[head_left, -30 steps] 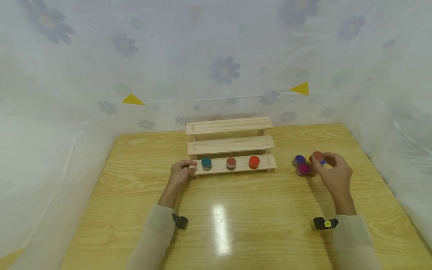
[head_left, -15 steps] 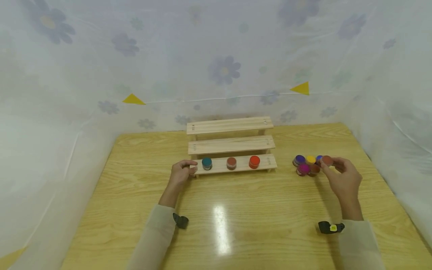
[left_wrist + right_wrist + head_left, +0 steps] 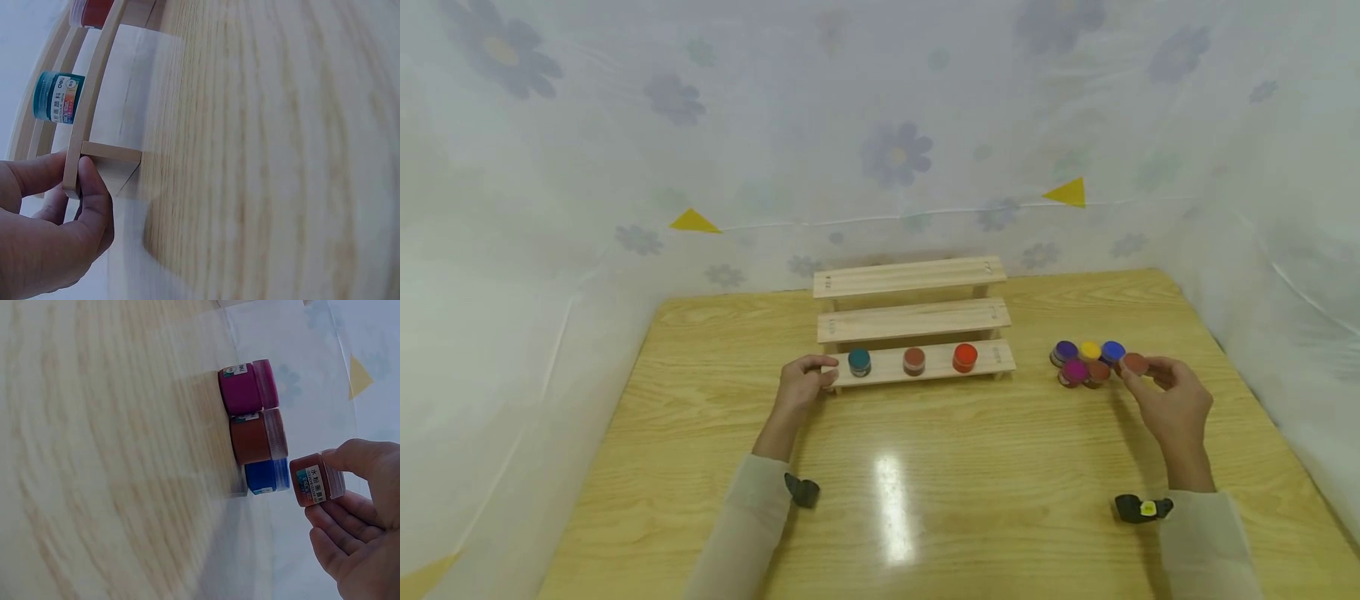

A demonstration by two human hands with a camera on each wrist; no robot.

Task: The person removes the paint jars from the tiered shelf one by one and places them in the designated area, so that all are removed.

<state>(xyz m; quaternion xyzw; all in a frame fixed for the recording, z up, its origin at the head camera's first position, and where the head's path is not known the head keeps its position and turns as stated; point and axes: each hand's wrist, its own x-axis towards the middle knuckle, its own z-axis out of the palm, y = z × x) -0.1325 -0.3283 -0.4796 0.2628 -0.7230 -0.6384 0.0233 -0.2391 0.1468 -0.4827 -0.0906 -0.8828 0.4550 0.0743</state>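
Note:
My left hand pinches the left end of the lowest step of a three-step wooden display rack. On that step stand a teal paint jar, a brown paint jar and a red paint jar. At the right, my right hand holds another brown paint jar by its lid between thumb and fingers, raised off the table. It hangs beside a cluster of jars: purple, yellow, blue, magenta and a further brown jar.
The rack's middle step and top step rise behind the lowest one. A flower-patterned curtain encloses the back and sides of the wood-grain table.
My right hand has moved right and slightly nearer with the brown jar, from over the cluster to its right side, uncovering the yellow and blue jars. My left hand stays on the rack.

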